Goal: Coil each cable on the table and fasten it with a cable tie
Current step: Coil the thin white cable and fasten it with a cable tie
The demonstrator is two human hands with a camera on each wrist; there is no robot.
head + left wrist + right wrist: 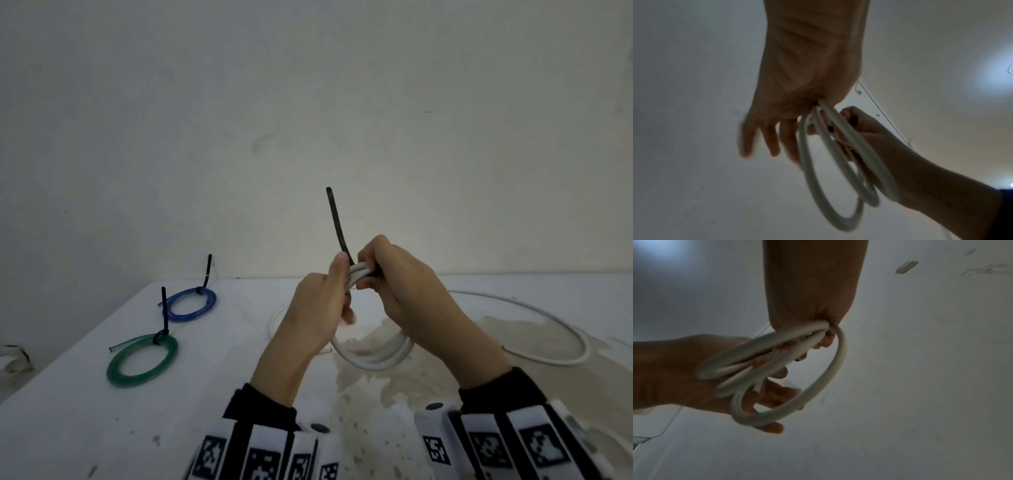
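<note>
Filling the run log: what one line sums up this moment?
step: tying white coiled cable | black cable tie: upright | left hand, right hand: grip coil | green, blue coils: tied

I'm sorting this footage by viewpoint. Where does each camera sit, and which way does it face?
Head: worn on the head, looking forward and down at the table; shows both hands and sleeves.
Left wrist: under the left hand, facing up toward the ceiling; shows its fingers.
Right wrist: under the right hand, facing up; shows its wrist and the other hand.
All share the white cable coil and both hands.
</note>
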